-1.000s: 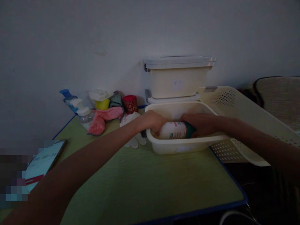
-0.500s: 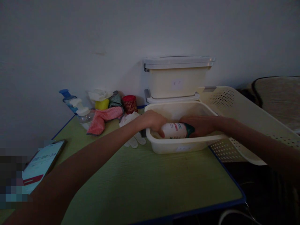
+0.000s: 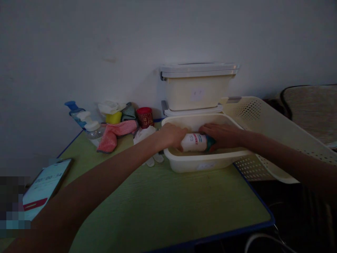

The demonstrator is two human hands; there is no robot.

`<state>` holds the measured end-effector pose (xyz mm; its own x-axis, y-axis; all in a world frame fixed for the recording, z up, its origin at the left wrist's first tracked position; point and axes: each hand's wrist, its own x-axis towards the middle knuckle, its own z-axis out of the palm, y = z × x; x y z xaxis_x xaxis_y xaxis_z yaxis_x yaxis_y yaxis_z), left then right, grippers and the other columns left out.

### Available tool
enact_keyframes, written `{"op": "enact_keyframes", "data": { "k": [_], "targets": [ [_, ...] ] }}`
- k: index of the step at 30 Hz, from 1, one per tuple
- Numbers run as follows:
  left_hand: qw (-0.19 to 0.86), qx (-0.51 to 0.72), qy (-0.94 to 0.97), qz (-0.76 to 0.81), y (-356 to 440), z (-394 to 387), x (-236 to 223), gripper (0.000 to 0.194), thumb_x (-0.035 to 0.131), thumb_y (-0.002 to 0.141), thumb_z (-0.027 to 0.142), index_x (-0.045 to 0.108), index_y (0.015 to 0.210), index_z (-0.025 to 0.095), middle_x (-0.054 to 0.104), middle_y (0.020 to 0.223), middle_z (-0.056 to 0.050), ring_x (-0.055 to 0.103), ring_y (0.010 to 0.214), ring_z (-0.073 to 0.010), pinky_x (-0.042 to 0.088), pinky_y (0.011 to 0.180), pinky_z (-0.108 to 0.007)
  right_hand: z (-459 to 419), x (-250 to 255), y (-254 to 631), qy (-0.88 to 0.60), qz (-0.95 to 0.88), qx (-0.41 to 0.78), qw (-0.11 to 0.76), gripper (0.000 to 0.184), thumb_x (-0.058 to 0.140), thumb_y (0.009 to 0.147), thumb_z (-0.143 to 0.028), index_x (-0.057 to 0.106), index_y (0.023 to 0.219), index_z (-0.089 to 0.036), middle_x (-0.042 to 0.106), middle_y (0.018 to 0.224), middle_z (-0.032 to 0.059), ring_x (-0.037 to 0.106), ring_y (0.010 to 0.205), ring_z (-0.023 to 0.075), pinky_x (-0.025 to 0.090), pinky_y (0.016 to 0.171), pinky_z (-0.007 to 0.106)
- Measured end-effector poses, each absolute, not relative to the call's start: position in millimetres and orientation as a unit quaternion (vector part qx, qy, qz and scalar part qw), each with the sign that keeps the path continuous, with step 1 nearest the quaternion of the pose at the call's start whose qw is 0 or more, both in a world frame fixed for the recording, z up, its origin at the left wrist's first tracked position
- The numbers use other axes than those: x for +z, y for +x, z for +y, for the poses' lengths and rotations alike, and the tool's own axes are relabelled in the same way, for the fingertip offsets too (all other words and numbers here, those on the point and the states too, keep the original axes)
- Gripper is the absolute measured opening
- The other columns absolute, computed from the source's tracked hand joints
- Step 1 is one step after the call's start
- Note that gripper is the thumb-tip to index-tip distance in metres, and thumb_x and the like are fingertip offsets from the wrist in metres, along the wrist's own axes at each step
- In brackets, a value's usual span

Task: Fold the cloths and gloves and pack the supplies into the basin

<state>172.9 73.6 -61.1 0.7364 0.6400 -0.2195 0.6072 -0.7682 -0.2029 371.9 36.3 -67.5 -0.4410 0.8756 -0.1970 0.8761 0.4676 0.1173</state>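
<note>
A white bottle (image 3: 194, 142) with red print and a dark green end lies on its side within a cream plastic bin (image 3: 202, 165). My left hand (image 3: 174, 136) reaches over the bin's left rim and grips the bottle's white end, fingers partly hidden. Around the green end on the other side is my right hand (image 3: 221, 135), its fingers over the top of the bottle. The bin's floor is mostly hidden by the bottle and my hands.
Behind stands a lidded cream box (image 3: 197, 91). A perforated basket (image 3: 279, 130) is at the right. Pink cloth (image 3: 113, 135), a pump bottle (image 3: 92, 128), a red canister (image 3: 145, 117) and white gloves (image 3: 144, 135) are at the left. A phone (image 3: 47, 182) lies nearer on the green table (image 3: 168, 211).
The bottle has shifted slightly up and to the left between my hands. My right hand has moved a little left, with its fingers now further over the green end.
</note>
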Motion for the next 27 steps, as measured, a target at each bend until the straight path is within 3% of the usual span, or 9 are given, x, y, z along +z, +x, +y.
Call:
{"op": "enact_keyframes", "data": {
  "k": [5,10,16,27],
  "targets": [
    [0.051,0.196,-0.924,-0.325,174,69,-52,0.053,0.061,0.072,0.049,0.056,0.113,0.016,0.065,0.107,-0.013,0.061,0.094,-0.0284,0.045,0.072,-0.032,36,-69,372,0.514,0.849,-0.045,0.112,0.056,0.063,0.065,-0.035,0.049,0.115,-0.013,0.056,0.114,0.0165,0.056,0.099,0.0308,0.044,0.078,0.04],
    [0.046,0.21,-0.923,-0.318,173,65,-42,0.046,0.057,0.077,0.041,0.054,0.116,0.016,0.063,0.11,-0.012,0.06,0.098,-0.0275,0.044,0.072,-0.031,37,-71,373,0.491,0.86,-0.101,0.095,0.053,0.059,0.064,-0.023,0.049,0.115,-0.011,0.059,0.109,0.0159,0.058,0.095,0.0273,0.044,0.082,0.038],
    [0.041,0.175,-0.933,-0.312,171,68,-49,0.057,0.065,0.072,0.042,0.049,0.119,0.014,0.065,0.106,-0.015,0.061,0.093,-0.029,0.045,0.071,-0.033,36,-72,377,0.473,0.873,-0.068,0.103,0.051,0.059,0.063,-0.023,0.048,0.111,-0.011,0.056,0.11,0.0164,0.054,0.1,0.0275,0.043,0.086,0.039],
    [0.033,0.148,-0.938,-0.312,169,71,-56,0.054,0.064,0.072,0.038,0.049,0.118,0.014,0.066,0.1,-0.015,0.062,0.09,-0.028,0.045,0.072,-0.034,31,-70,375,0.495,0.86,-0.05,0.113,0.052,0.056,0.065,-0.019,0.046,0.115,-0.014,0.056,0.112,0.0152,0.054,0.1,0.0271,0.044,0.083,0.038]
  ]
}}
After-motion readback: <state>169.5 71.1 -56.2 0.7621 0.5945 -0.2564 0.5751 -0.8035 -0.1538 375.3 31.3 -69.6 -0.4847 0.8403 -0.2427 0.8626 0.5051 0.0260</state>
